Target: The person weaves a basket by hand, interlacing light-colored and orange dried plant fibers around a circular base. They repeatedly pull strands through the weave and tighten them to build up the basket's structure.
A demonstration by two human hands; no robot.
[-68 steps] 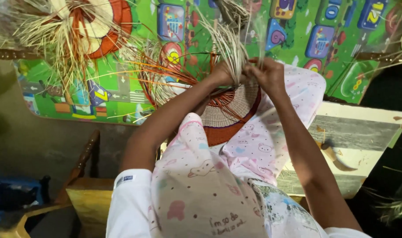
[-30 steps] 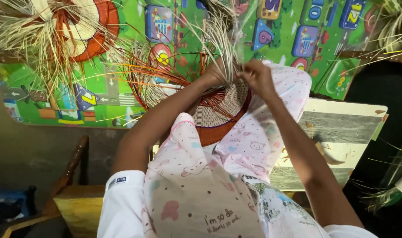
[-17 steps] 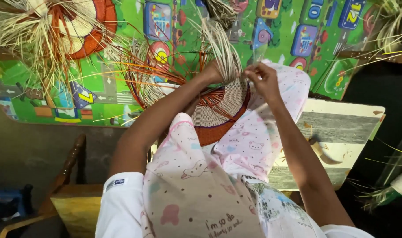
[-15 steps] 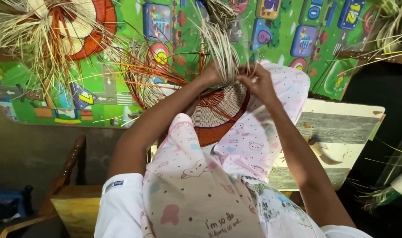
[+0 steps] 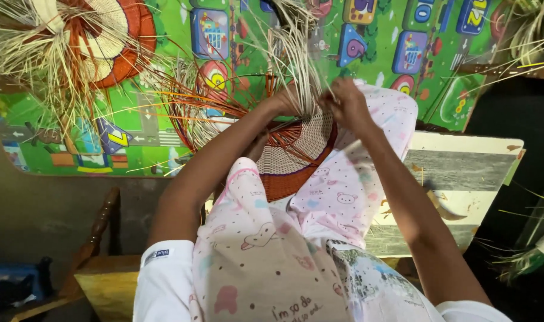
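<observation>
A half-woven round basket (image 5: 295, 152) sits in the centre of the frame, propped on the person's knees, its flat base a tight disc of pale cream weave ringed by a band of rust-orange weave. From its upper edge a sheaf of loose pale straw strands (image 5: 295, 53) rises stiffly toward the top of the frame, and thinner orange strands (image 5: 194, 104) fan out to the left in wiry curves. The left hand (image 5: 287, 98) closes around the foot of the pale strands at the basket's upper rim, fingers curled tight on them. The right hand (image 5: 346, 104) is just beside it to the right, fingertips pressed together pinching strands at the same rim; exactly how many it pinches cannot be told. Below the basket, pink pyjama trousers (image 5: 319, 203) with small animal prints cover the knees. Behind lies a green foam play mat (image 5: 403, 53) with bright picture squares. A second unfinished basket (image 5: 99, 42), orange and cream with shaggy straw ends, lies at the upper left. At right is a weathered white-and-grey painted board (image 5: 462, 161).
</observation>
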